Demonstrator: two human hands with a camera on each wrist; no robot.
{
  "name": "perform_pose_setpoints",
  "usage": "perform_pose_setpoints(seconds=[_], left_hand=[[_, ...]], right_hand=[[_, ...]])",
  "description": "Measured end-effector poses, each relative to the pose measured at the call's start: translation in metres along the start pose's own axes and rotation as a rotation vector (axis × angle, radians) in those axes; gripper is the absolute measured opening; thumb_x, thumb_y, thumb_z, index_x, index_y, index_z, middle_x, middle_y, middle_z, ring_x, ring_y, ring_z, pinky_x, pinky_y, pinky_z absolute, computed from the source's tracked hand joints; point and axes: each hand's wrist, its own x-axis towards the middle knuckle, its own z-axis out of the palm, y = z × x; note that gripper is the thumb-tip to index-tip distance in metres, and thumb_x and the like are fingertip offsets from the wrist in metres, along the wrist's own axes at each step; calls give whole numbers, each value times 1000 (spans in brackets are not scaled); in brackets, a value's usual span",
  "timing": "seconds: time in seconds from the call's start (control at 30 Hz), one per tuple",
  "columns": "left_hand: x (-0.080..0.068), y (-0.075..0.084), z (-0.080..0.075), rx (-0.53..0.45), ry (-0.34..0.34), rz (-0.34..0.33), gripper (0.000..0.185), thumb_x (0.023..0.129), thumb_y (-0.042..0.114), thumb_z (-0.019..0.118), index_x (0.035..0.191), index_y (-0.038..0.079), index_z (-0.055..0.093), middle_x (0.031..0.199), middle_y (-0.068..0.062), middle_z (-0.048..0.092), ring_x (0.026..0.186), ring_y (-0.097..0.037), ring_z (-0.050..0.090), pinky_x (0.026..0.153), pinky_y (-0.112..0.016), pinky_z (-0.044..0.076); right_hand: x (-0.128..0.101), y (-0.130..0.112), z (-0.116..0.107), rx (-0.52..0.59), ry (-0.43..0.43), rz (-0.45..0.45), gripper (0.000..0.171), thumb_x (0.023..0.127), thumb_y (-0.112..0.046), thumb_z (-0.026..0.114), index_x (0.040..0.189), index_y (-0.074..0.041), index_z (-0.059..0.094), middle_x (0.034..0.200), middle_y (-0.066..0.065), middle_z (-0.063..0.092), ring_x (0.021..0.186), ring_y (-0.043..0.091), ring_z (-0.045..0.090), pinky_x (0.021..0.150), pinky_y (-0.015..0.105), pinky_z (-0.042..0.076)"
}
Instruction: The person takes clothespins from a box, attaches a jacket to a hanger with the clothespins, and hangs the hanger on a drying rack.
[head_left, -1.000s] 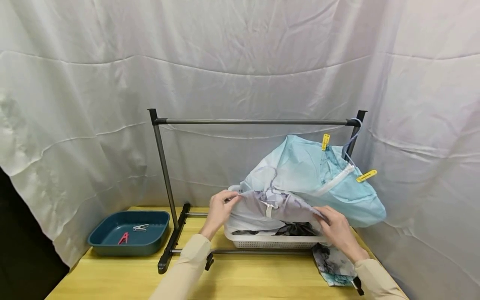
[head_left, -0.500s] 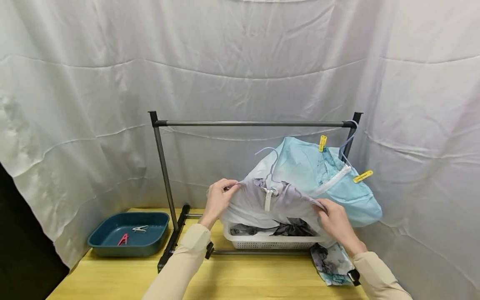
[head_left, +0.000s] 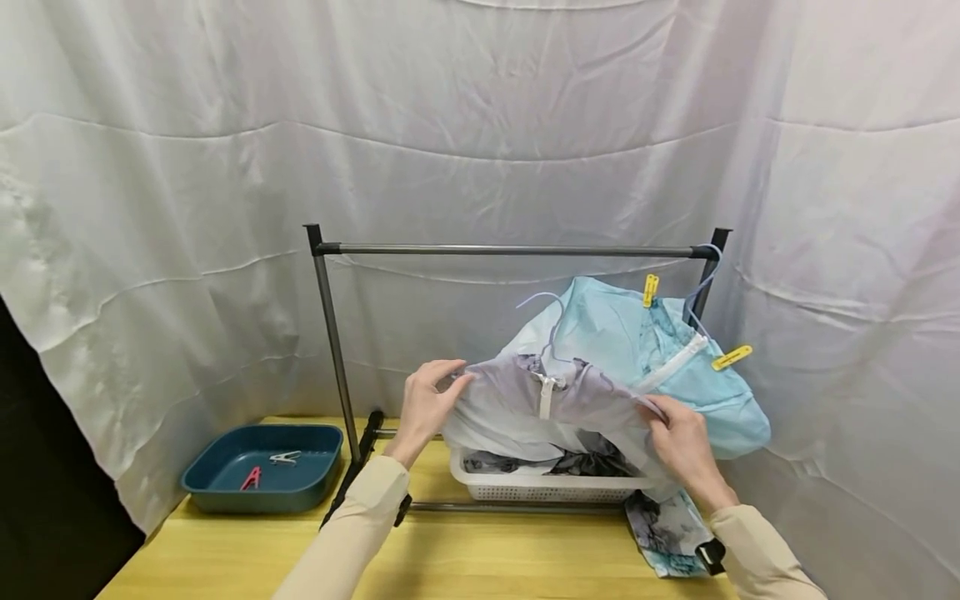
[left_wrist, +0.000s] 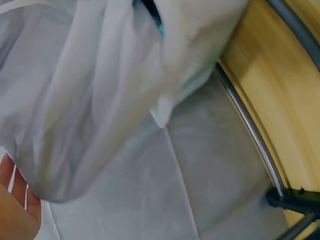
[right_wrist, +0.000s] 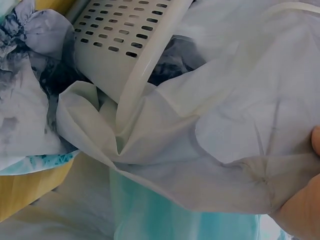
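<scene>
Grey-white garment [head_left: 555, 400], already on its hanger [head_left: 551, 321], sits at frame centre above the basket [head_left: 540, 483], pinched at the shoulders by left hand [head_left: 427, 400] and right hand [head_left: 678, 437], not yet hung on the rail [head_left: 510, 248].

We lift a grey garment [head_left: 558, 400] over the basket [head_left: 543, 485]

Our left hand [head_left: 426, 402] and right hand [head_left: 678, 442] each pinch a shoulder; a hanger [head_left: 553, 327] seems threaded inside it.

I can read no text, label, brand, number or sign on anything in front of me in any view.
</scene>
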Motion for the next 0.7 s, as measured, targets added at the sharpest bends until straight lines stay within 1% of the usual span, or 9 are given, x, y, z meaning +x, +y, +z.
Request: perform_pose_setpoints(seconds=[0.07,0.13,0.23,0.37,0.43,0.5,0.57,0.63,0.7], left_hand=[[-2,-3,-5,12,10,3,25,85,21,78,107,10,76,106,-5,74,102,-22,67,91,-39,52],[-5,-8,-10,28,22,11,23,85,21,77,106,10,76,106,-5,74,102,-22,67,92,-38,52],[-12,-16,-17,43,48,39,20,86,18,76,105,10,77,105,-5,74,101,-21,67,91,-38,52],[-25,-25,-27,65,63,95,19,86,13,75,104,9,76,105,-5,74,101,-22,68,90,-40,53],[-30,-29,-32,78,62,107,19,86,12,76,105,8,76,105,-6,74,101,-23,68,89,-41,53],[-35,-34,-37,87,65,102,20,86,11,76,105,8,76,105,-6,74,100,-23,69,86,-41,54],[-38,-38,-43,92,72,88,19,86,10,76,105,9,76,105,-6,74,97,-23,69,81,-37,56],[-42,-43,-48,99,70,60,19,86,11,75,105,11,76,104,-4,74,92,-20,69,76,-31,56],[-46,-48,-52,101,53,31,18,87,13,75,104,14,77,103,-2,74,87,-17,68,71,-26,55]], right_hand=[[1,0,-1,6,0,8,12,92,-1,65,100,-4,73,94,14,74,79,33,68,62,31,51],[1,1,-1,5,4,10,11,93,-3,64,100,-4,72,94,15,73,77,32,67,60,30,49],[0,1,0,3,12,11,11,93,-3,63,101,-3,71,94,16,72,75,31,65,59,30,47],[-2,3,2,1,25,15,11,94,-3,63,102,-3,70,95,16,72,77,31,66,61,33,48],[-3,4,2,5,40,16,12,94,-2,63,102,-2,71,95,17,72,80,33,67,63,37,49],[-2,4,3,8,59,19,12,94,-2,62,103,-2,71,96,17,72,82,34,67,66,40,50],[-2,4,3,11,75,20,13,94,-3,62,103,-2,71,97,17,72,84,35,67,67,40,50],[-2,4,3,10,79,21,13,94,-4,62,104,-3,71,97,16,72,85,35,67,67,38,49],[-3,5,2,6,78,24,13,94,-4,62,104,-3,71,97,15,72,85,34,66,67,34,49]])
